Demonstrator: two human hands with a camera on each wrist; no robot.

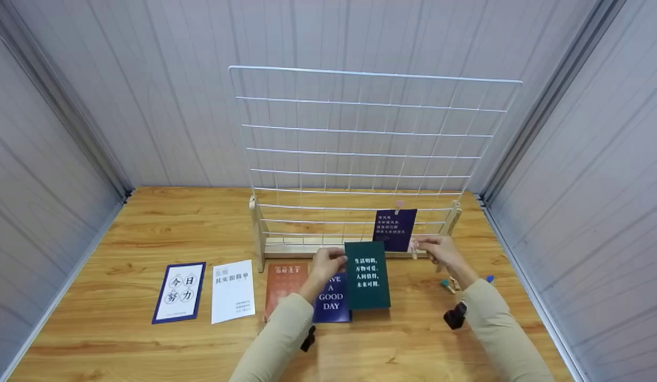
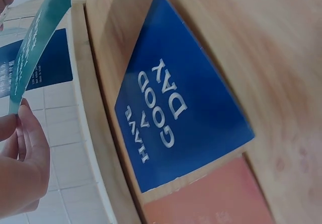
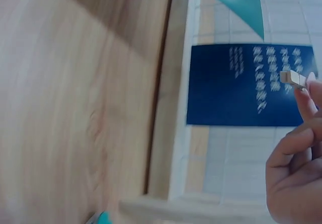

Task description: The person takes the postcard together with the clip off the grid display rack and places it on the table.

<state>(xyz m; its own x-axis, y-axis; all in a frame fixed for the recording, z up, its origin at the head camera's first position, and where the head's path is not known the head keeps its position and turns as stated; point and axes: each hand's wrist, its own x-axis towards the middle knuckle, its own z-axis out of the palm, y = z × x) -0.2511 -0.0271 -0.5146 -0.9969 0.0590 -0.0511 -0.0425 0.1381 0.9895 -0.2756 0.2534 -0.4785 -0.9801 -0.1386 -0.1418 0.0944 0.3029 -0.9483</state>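
My left hand (image 1: 327,267) pinches a dark green card (image 1: 367,281) with white lettering by its upper left edge, over the table in front of the wire grid rack (image 1: 360,155). In the left wrist view the green card (image 2: 43,43) bends slightly away from the fingers. Between the fingertips of my right hand (image 1: 445,255) is a small wooden clothespin (image 3: 293,79). Just left of that hand, a navy card (image 1: 395,229) hangs on the lower grid, held at its top by a clothespin with a pink decoration (image 1: 399,207).
Left of the hands lie a blue-bordered white card (image 1: 179,293), a white card (image 1: 233,292) and an orange card (image 1: 278,281). A blue "HAVE A GOOD DAY" card (image 1: 331,313) is partly under the green one. Several coloured clothespins (image 1: 449,286) lie by the right forearm.
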